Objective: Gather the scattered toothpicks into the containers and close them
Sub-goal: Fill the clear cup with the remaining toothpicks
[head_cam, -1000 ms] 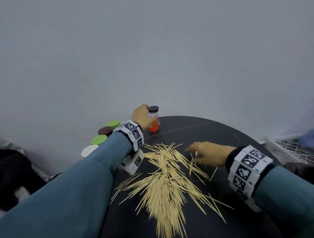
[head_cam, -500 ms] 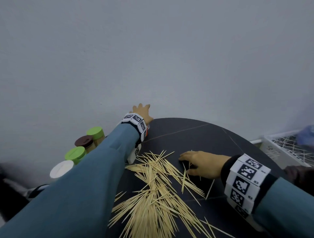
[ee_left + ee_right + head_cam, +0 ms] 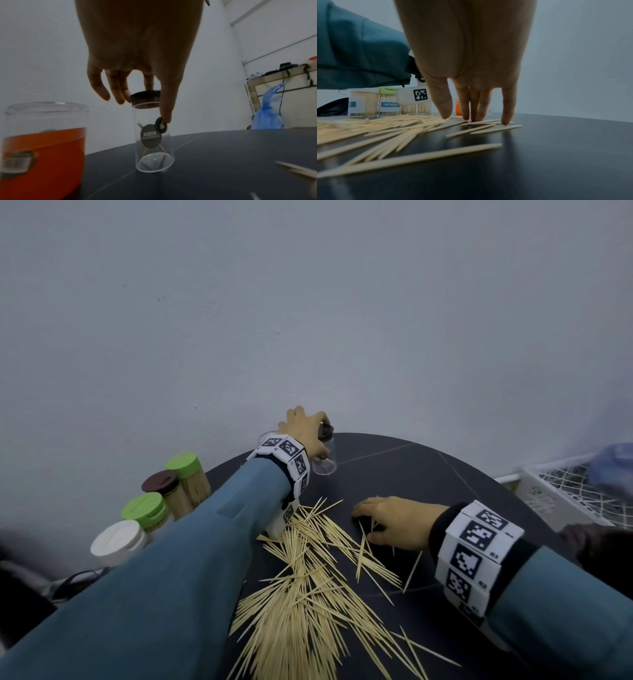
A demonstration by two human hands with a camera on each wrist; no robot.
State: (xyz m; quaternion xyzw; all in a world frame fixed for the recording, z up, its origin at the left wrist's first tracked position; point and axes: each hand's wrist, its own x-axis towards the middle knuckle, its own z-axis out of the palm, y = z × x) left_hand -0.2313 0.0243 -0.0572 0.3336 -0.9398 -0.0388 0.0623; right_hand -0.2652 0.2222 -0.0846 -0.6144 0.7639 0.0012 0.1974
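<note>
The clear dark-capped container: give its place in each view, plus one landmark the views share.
Head: clear container at the table's far edge, top centre, tilted under the left hand.
Left wrist: centre, fingers gripping its dark cap.
Right wrist: not visible.
Shared landmark: the orange container; hidden in the head view.

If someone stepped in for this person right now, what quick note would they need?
Left hand: grips the clear tube by its dark cap, tilted at the table's far edge; it holds only a few toothpicks.
Right hand: fingers straight, pressing on loose toothpicks.
Done: four capped containers stand full on the left.
Left: nearly the whole pile on the table, the clear tube, and an open orange-bottomed jar.
</note>
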